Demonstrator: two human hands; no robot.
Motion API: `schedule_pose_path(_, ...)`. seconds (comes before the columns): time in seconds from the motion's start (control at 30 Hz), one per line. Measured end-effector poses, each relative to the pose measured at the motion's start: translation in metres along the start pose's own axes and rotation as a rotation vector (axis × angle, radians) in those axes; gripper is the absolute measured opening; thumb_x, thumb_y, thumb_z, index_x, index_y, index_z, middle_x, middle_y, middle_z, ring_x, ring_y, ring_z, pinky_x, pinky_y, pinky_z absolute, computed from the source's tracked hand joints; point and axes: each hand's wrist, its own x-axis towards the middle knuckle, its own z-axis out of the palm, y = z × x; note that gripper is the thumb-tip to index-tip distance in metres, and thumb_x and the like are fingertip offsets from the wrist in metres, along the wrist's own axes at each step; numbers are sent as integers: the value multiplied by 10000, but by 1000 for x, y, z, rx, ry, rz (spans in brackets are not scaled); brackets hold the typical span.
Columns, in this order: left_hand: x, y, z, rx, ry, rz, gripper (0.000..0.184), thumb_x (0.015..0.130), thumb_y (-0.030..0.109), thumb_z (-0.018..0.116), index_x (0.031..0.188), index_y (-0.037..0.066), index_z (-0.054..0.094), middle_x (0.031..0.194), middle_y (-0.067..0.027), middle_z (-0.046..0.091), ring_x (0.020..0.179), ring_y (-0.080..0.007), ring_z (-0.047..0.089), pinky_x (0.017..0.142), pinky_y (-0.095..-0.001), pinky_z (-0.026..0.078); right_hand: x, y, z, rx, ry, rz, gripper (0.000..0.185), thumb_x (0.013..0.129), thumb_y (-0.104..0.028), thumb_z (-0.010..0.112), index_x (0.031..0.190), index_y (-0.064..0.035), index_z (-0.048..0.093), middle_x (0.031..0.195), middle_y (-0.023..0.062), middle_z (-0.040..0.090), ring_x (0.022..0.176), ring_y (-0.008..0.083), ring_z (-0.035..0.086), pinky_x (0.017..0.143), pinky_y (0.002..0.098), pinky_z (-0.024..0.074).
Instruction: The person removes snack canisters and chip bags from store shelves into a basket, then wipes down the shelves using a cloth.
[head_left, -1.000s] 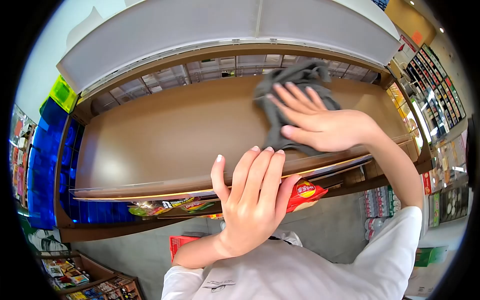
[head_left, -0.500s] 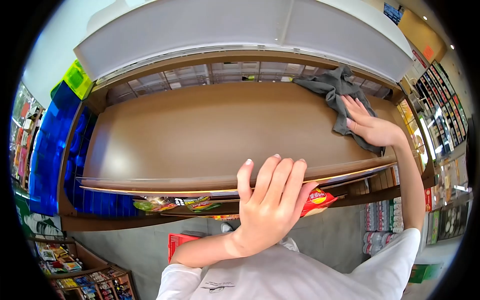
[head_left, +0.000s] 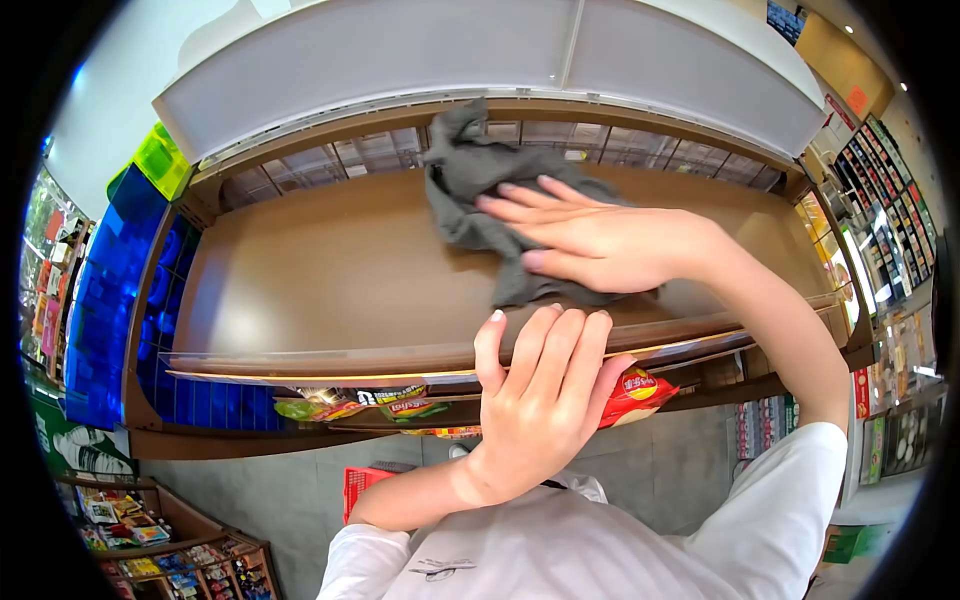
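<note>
My right hand [head_left: 600, 243] lies flat with fingers spread on a crumpled dark grey cloth [head_left: 465, 190], pressing it against the brown shelf board [head_left: 320, 260]. One end of the cloth bunches up by the back of the shelf, and its edges are slightly blurred. My left hand [head_left: 540, 400] is hooked over the front edge of that shelf, fingertips on top and thumb on the near side. Just below the thumb, a red snack bag [head_left: 640, 395] pokes out from the lower level.
Green snack bags [head_left: 400, 403] sit on the level below. A pale panel [head_left: 400, 60] overhangs the back. Blue bins [head_left: 110, 300] stand at the left end. On the floor are a red basket [head_left: 362, 485] and bottle packs [head_left: 762, 428].
My right hand has swept the cloth leftward from the shelf's right end to its middle. My left hand stays on the front edge.
</note>
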Motion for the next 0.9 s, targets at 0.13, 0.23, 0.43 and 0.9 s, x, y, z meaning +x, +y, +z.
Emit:
schedule_pose_path(0.13, 1, 0, -1, -3, 4, 6, 399, 741, 224, 793, 1076, 67, 643, 1013, -47, 616, 989, -227, 579, 1011, -485, 287, -63, 17, -11, 69, -28, 536, 609, 1035, -331, 353, 1546, -83, 134, 1604, 163, 137, 1492, 304, 64, 1211, 392, 41)
schedule_pose_path(0.23, 0, 0, 1, -16, 11, -5, 395, 745, 224, 792, 1074, 66, 640, 1011, -45, 614, 977, -221, 583, 1009, -485, 288, -95, 37, -5, 56, 49, 565, 592, 1038, -324, 351, 1541, -77, 158, 1602, 180, 124, 1491, 316, 60, 1210, 389, 40)
schedule_pose_path(0.43, -1, 0, 4, 5, 29, 7, 382, 775, 235, 767, 1082, 53, 631, 1011, -52, 610, 980, -221, 582, 1003, -495, 301, -51, 2, -8, -126, -24, 368, 586, 1044, -304, 319, 1517, 4, 164, 1597, 196, 113, 1489, 314, 51, 1215, 410, 40)
schedule_pose_path(0.9, -6, -27, -48, 78, -56, -22, 490, 777, 224, 764, 1180, 20, 575, 1118, -118, 583, 1109, -278, 546, 1079, -535, 289, 65, -11, 0, -129, -4, -34, 682, 1038, -491, 201, 1535, -32, 118, 1599, 187, 103, 1490, 306, 32, 1212, 459, 22)
